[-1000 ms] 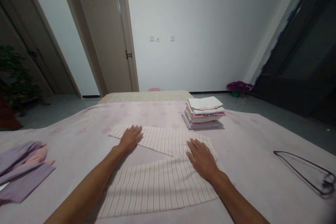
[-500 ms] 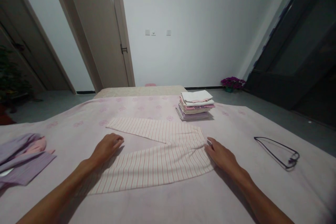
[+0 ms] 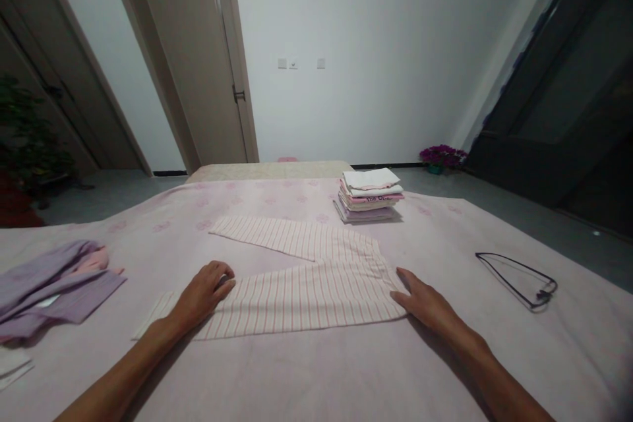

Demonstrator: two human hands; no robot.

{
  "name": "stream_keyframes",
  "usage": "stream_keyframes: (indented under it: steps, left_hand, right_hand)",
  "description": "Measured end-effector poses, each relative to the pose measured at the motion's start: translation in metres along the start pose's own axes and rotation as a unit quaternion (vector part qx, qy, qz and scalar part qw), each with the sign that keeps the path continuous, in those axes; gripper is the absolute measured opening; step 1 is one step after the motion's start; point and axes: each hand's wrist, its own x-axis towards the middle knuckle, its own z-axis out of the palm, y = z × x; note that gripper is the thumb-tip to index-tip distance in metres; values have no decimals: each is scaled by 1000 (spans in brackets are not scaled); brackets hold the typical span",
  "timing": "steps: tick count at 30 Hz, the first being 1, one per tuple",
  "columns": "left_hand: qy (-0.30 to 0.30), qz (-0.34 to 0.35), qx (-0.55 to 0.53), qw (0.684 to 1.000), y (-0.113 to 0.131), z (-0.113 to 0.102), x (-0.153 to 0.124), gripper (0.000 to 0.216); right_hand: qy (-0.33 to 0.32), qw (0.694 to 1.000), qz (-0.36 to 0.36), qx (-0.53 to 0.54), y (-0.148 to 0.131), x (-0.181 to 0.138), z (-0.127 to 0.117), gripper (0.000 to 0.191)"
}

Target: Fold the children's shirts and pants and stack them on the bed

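Striped white-and-pink pants (image 3: 297, 303) lie flat, waistband to the right and both legs pointing left. My left hand (image 3: 208, 287) rests over the near leg, its fingers bent and loosely apart, with the forearm hiding part of that leg. At the near corner of the waistband, my right hand (image 3: 420, 297) has its thumb touching the cloth and its forefinger stretched out beside the edge. No cloth shows gripped in either hand.
A stack of folded clothes (image 3: 370, 198) stands beyond the waistband. Crumpled purple and pink clothing (image 3: 59, 287) lies at the left, with a white cloth (image 3: 12, 366) nearer. A black wire hanger-like loop (image 3: 519, 280) is at the right. Everything lies on a pink flowered sheet (image 3: 316, 376).
Both hands have moved slightly toward me along the pants. The near leg lies straighter along its lower edge, and my right thumb and forefinger are spread wider. The view has shifted slightly.
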Motion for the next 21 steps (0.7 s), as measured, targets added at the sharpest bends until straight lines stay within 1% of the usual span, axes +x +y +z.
stream_keyframes:
  steps: [2, 3, 5, 7, 8, 9, 10, 11, 13, 15, 17, 19, 21]
  left_hand:
    - [10, -39, 30, 999, -12, -6, -5, 30]
    - [19, -73, 58, 995, -19, -10, -9, 32]
    - [33, -156, 125, 979, -32, -21, -17, 37]
    - [30, -224, 177, 958, -43, -32, -27, 45]
    - [23, -247, 191, 950, -48, -38, -33, 50]
    - [17, -266, 197, 943, -51, -43, -38, 56]
    - [11, -283, 197, 939, -53, -48, -42, 60]
    - [5, -296, 190, 936, -55, -52, -46, 63]
    - [-6, -313, 163, 936, -58, -56, -52, 64]
    - [-10, -311, 132, 941, -61, -58, -56, 59]
    - [5, -295, 98, 950, -61, -57, -58, 52]
    - [40, -282, 57, 957, -61, -56, -59, 47]
    - [78, -276, 17, 958, -61, -56, -60, 45]
  right_hand:
    - [-6, 1000, -6, -30, 0, -4, -6, 63]
    - [7, 999, -9, -53, -3, -6, -10, 59]
    - [54, 993, -30, -98, -18, -8, -17, 51]
    - [85, 989, -88, -89, -43, -9, -21, 41]
    - [75, 986, -131, -64, -58, -11, -21, 36]
    - [51, 981, -183, -28, -74, -13, -19, 31]
    - [17, 971, -240, 6, -90, -17, -16, 27]
    - [-28, 952, -303, 21, -106, -21, -11, 23]
    - [-88, 920, -382, 20, -134, -32, 3, 15]
    - [-107, 893, -437, -16, -154, -42, 20, 9]
    - [-93, 878, -465, -64, -165, -48, 39, 5]
    - [-59, 874, -471, -102, -170, -49, 53, 3]
    - [-31, 878, -464, -115, -171, -47, 60, 11]
